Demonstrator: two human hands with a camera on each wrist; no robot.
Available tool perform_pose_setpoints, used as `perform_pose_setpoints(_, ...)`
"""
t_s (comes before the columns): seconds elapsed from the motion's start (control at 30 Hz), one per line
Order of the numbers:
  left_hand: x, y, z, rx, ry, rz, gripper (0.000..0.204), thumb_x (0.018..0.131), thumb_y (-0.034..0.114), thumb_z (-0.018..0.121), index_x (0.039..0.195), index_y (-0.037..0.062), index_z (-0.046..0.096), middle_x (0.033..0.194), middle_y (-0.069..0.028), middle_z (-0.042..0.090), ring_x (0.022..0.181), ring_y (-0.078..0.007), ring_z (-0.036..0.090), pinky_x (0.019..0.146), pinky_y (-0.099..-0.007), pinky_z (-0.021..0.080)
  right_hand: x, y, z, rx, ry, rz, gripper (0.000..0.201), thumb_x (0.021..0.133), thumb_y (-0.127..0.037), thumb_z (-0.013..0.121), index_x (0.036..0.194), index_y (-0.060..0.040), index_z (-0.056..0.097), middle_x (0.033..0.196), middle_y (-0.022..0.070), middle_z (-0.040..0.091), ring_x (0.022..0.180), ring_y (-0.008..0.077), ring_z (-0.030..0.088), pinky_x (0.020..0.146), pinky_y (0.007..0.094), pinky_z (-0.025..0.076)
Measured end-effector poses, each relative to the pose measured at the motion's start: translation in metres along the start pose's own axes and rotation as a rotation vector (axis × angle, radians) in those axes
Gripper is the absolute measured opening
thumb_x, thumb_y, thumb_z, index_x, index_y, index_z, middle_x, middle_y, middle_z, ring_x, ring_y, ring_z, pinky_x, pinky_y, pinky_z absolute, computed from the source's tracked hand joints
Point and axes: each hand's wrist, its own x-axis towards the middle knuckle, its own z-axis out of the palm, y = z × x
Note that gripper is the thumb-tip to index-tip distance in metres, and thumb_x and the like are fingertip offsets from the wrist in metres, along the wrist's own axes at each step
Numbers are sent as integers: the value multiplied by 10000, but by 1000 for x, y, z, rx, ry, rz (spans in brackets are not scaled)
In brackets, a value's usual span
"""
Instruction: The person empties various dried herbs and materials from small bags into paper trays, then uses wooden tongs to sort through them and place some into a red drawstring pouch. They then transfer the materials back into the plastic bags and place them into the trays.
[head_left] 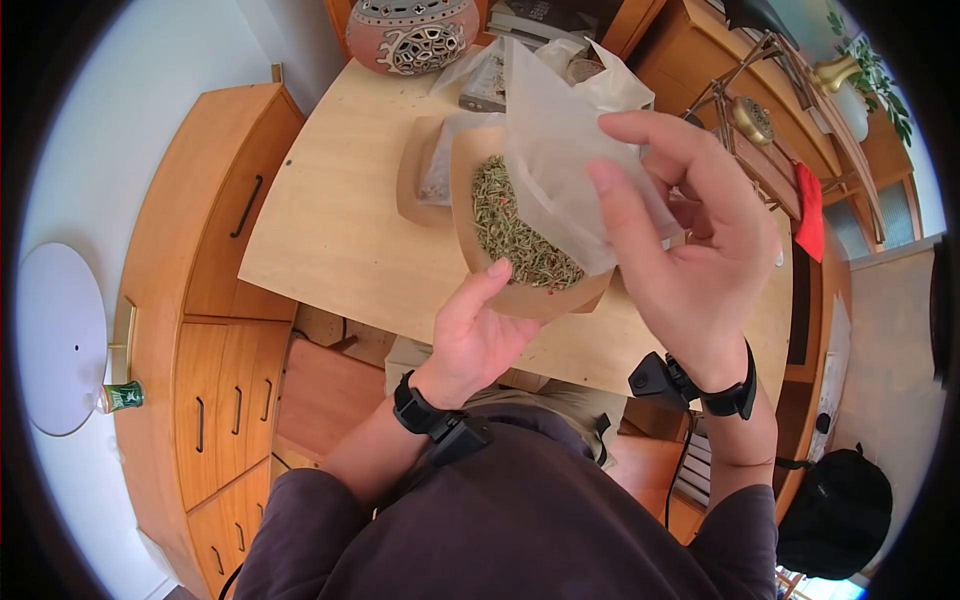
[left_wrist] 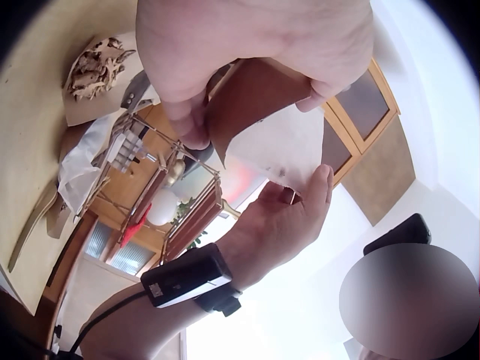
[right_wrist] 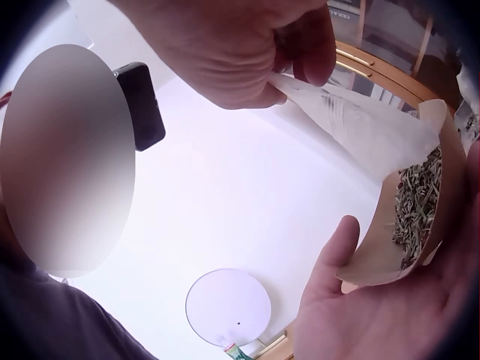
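Observation:
My left hand (head_left: 480,335) holds a sheet of brown kraft paper (head_left: 535,300) from beneath, its thumb over the near rim. The paper curves up at the sides and carries a heap of dried, chopped green herbs (head_left: 515,225) with reddish bits. My right hand (head_left: 700,215) pinches the edge of a thin, translucent white paper sheet or bag (head_left: 560,150), which slants down over the herbs' right side. In the right wrist view, the white paper (right_wrist: 360,124) stretches from the pinching fingers to the herbs (right_wrist: 420,202). The left wrist view shows the brown paper's underside (left_wrist: 251,101).
Another brown paper (head_left: 415,175) with a clear bag lies behind on the wooden table (head_left: 330,200). At the back stand a pierced pottery vessel (head_left: 415,40) and more bags (head_left: 610,75). Brown shavings on paper (left_wrist: 97,67) show in the left wrist view. Drawers (head_left: 220,400) flank the left.

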Motion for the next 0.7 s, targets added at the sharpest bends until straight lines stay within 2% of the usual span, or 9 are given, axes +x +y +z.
perform_pose_setpoints(0.1,0,1,4,17,7,-4,642,1078,331,456,1640,79,276,1645,-144,417,1513,-330,418,1255,-588,315,-1,-3,3,-7,-76,12,380,841,-17,835,1209,-58,749,750,-68,492,670,13,476,558,169,422)
perform_pose_setpoints(0.17,-1,1,5,22,7,-3,638,1079,334,454,1639,80,282,1640,-147,423,1512,-331,419,1252,-589,318,1,-10,-1,-8,-126,104,408,824,-15,847,1217,-55,745,737,-62,497,662,16,483,552,173,421)
perform_pose_setpoints(0.27,-1,1,3,22,1,-2,634,1083,339,450,1636,74,288,1636,-152,429,1514,-337,415,1251,-591,320,-3,-12,1,-14,-148,103,431,811,-4,852,1225,-55,743,734,-59,510,637,21,470,533,185,405)
perform_pose_setpoints(0.33,0,1,3,11,2,0,638,1084,345,450,1636,69,287,1636,-156,429,1515,-341,413,1253,-588,318,-4,-7,0,-44,-56,2,426,816,-3,852,1224,-60,745,740,-58,515,630,22,464,525,191,398)
perform_pose_setpoints(0.4,1,0,2,-1,7,0,641,1086,352,447,1635,64,286,1637,-159,428,1517,-344,408,1255,-585,315,-4,-5,-1,-64,-46,-78,423,816,8,850,1221,-58,746,745,-56,521,627,21,464,524,193,394)
perform_pose_setpoints(0.47,1,0,0,-10,12,-8,643,1088,360,444,1634,60,286,1639,-162,424,1521,-345,402,1258,-581,313,-4,-6,-1,-78,-109,-135,423,813,29,847,1217,-51,746,748,-52,528,628,18,468,529,192,393)
perform_pose_setpoints(0.53,1,0,2,2,10,-1,644,1090,365,437,1636,60,282,1639,-165,422,1526,-344,395,1260,-582,309,-6,-4,-2,-90,-27,-164,413,814,44,842,1208,-35,745,753,-47,540,637,18,474,541,194,403)
perform_pose_setpoints(0.63,-1,1,2,13,15,8,648,1092,371,431,1640,64,272,1645,-165,411,1531,-347,387,1262,-591,305,-7,-9,-9,-57,-48,-79,412,816,68,832,1209,-5,733,797,-32,589,661,22,498,571,194,427)
perform_pose_setpoints(0.7,0,2,1,1,15,7,656,1089,378,433,1642,67,266,1651,-164,402,1531,-350,385,1262,-597,304,-8,-9,-14,-63,-53,-87,411,826,78,824,1219,14,719,850,-17,632,689,27,525,598,192,449)
